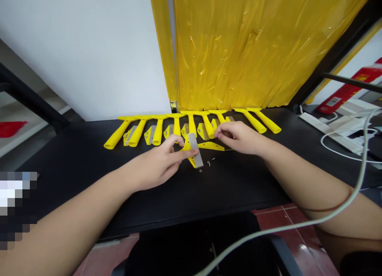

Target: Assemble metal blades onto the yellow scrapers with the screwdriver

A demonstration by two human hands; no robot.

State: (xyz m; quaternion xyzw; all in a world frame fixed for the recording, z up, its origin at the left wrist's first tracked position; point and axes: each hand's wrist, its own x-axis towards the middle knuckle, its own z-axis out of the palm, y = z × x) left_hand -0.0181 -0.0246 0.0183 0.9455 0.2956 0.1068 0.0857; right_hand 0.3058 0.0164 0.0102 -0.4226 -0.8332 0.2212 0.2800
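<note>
My left hand (pixel 162 164) is closed on a metal scraper blade (pixel 199 160) lying against a yellow scraper plate (pixel 187 144), with a finger pressed along the blade. My right hand (pixel 237 136) is held just to the right, thumb and fingers pinched together; whatever they grip is too small or hidden to make out. Below and between the hands, a loose yellow plate (pixel 210 146) with holes rests on the black table. A few small screws (pixel 209 164) and a nut (pixel 200 171) lie near the blade.
Several yellow scraper handles (pixel 131 133) stand in a row along the table's back, with plates and blades (pixel 149 135) between them. Yellow film (pixel 227 49) hangs behind. At right are white plastic pieces (pixel 331 137), a red package (pixel 346 89) and a white cable (pixel 298 227) crossing the foreground.
</note>
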